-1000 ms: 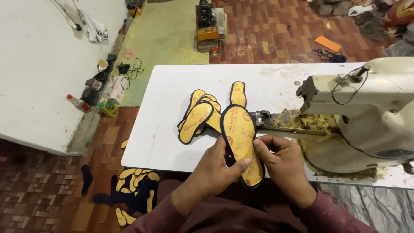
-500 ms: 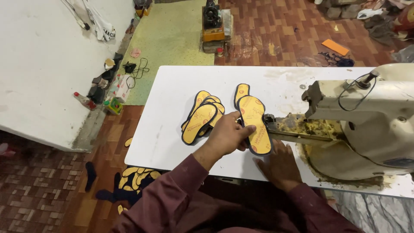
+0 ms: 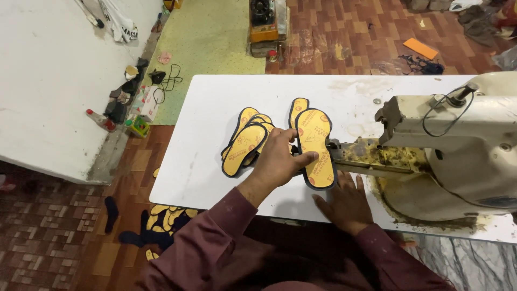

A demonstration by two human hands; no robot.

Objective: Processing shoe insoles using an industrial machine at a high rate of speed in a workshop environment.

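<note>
From the head view I see my left hand reaching over the white bench, fingers extended and pressing on the edge of a yellow insole with dark binding. That insole lies near the middle of the bench, its right side against the arm of the cream sewing machine, which fills the bench's right end. My right hand lies spread, palm down, at the near edge just below the insole, holding nothing. A fanned stack of similar insoles rests just left of my left hand. More insoles lie on the floor under the bench's near left corner.
</note>
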